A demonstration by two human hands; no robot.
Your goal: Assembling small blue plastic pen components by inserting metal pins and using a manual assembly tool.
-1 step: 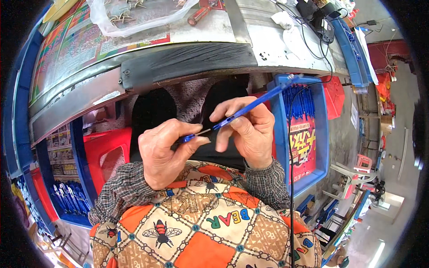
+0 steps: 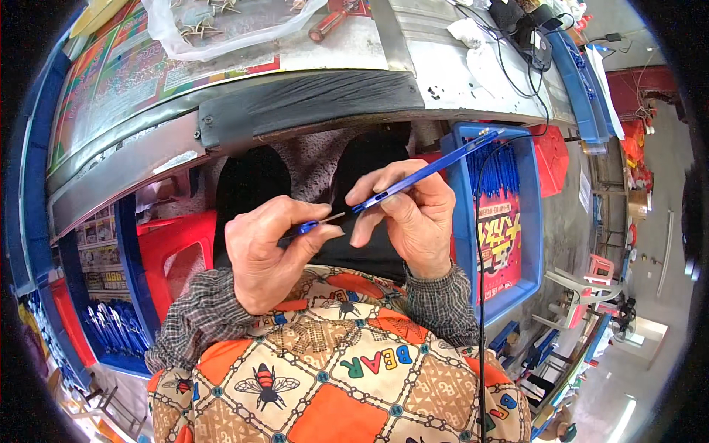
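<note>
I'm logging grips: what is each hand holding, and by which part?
Left hand: a small metal-tipped piece, by its blue end. Right hand: a long blue stick, near its slotted end.

My left hand pinches a small blue plastic piece with a thin metal shaft, tip just apart from the long, slim blue plastic stick in my right hand. Blue rectangular plastic tray: below grey counter's near edge, toward its right corner.

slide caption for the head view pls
Left hand pinching a small blue piece, right hand holding a long blue bar.
</note>
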